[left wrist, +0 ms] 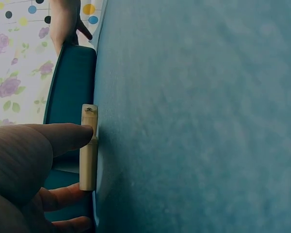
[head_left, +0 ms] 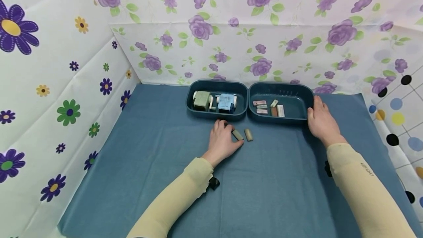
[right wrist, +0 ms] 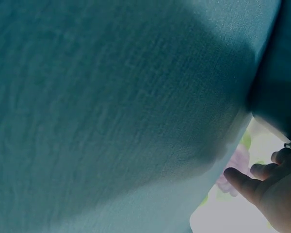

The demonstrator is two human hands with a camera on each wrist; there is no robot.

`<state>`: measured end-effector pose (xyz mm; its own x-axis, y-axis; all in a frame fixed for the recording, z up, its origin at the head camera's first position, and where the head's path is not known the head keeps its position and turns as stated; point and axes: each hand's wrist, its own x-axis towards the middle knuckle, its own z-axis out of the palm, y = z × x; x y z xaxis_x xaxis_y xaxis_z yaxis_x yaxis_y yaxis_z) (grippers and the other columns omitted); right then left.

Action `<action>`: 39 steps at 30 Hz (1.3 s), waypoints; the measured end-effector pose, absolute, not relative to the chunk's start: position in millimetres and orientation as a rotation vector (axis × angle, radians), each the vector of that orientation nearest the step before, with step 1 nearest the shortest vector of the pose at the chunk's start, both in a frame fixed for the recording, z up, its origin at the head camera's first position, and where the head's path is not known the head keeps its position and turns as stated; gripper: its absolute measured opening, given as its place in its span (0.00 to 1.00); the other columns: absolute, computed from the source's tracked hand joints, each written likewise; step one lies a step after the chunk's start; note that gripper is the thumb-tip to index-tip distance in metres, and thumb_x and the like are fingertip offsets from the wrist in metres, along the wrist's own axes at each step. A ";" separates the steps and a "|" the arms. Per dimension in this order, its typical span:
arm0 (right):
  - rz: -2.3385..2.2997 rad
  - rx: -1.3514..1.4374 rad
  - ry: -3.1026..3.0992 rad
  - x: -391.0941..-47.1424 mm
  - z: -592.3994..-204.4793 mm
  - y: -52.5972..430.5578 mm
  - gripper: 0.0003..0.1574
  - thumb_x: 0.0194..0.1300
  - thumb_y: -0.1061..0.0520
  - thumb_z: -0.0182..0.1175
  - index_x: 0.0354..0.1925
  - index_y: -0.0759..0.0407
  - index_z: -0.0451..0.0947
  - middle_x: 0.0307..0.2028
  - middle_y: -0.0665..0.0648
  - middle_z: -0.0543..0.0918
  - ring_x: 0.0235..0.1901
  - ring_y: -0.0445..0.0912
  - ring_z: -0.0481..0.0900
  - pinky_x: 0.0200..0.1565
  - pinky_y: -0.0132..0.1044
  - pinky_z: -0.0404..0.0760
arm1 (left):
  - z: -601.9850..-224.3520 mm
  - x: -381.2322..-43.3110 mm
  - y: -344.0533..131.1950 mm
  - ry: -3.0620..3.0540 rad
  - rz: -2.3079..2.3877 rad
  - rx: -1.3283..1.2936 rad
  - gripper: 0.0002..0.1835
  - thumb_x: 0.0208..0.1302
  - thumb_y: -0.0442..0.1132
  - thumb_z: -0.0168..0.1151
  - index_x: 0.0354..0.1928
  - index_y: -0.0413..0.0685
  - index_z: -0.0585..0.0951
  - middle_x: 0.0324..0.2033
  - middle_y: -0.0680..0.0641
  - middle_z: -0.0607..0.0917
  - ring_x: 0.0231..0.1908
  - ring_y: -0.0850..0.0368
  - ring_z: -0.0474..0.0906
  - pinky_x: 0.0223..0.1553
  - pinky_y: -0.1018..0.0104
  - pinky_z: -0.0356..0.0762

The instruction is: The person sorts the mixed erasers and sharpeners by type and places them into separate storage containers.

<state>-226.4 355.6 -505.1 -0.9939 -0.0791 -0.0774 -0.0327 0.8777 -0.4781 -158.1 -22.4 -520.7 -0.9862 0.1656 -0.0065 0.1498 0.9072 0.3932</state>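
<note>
My left hand (head_left: 222, 140) is bent around a small olive-grey block (head_left: 237, 134), thumb at one end and a fingertip at the other, pinching it low over the cloth. A second small beige block (head_left: 248, 134) lies just right of it. On the right, my right hand (head_left: 320, 120) rests against the outer right end of a dark teal bin (head_left: 299, 115), fingers fairly straight. Several small blocks, among them a white one (head_left: 280, 111) and a brown one (head_left: 274, 112), lie inside that bin. In the left wrist view, my thumb (left wrist: 70, 137) crosses in front of a pale block (left wrist: 88, 167).
A second teal bin (head_left: 216, 116) stands alongside on the left, holding a green boxy item (head_left: 201, 100) and a blue one (head_left: 226, 102), both with white parts. Blue cloth (head_left: 264, 194) covers the table. Floral sheets (head_left: 198, 58) hang behind and at the sides.
</note>
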 end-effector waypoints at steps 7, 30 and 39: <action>-0.758 -0.082 2.950 -227.5 -506.6 356.1 0.44 0.89 0.42 0.24 0.84 0.66 0.23 0.84 0.73 0.30 0.81 0.74 0.35 0.74 0.75 0.46 | -520.4 -158.3 -23.5 3.025 0.612 0.255 0.29 0.67 0.62 0.74 0.59 0.49 0.86 0.72 0.39 0.71 0.78 0.39 0.56 0.73 0.42 0.66; -0.756 -0.067 2.946 -226.8 -505.4 355.1 0.44 0.89 0.42 0.23 0.84 0.65 0.23 0.84 0.72 0.30 0.81 0.74 0.35 0.75 0.75 0.45 | -515.9 -156.4 -24.2 2.991 0.675 0.290 0.27 0.67 0.59 0.75 0.58 0.48 0.86 0.74 0.40 0.71 0.80 0.39 0.55 0.74 0.41 0.65; -0.759 -0.063 2.950 -226.7 -506.4 355.1 0.44 0.88 0.42 0.23 0.84 0.64 0.22 0.84 0.72 0.29 0.81 0.74 0.34 0.76 0.74 0.44 | -513.1 -155.8 -23.8 2.996 0.689 0.296 0.26 0.65 0.57 0.75 0.56 0.47 0.87 0.74 0.42 0.71 0.80 0.42 0.56 0.74 0.42 0.66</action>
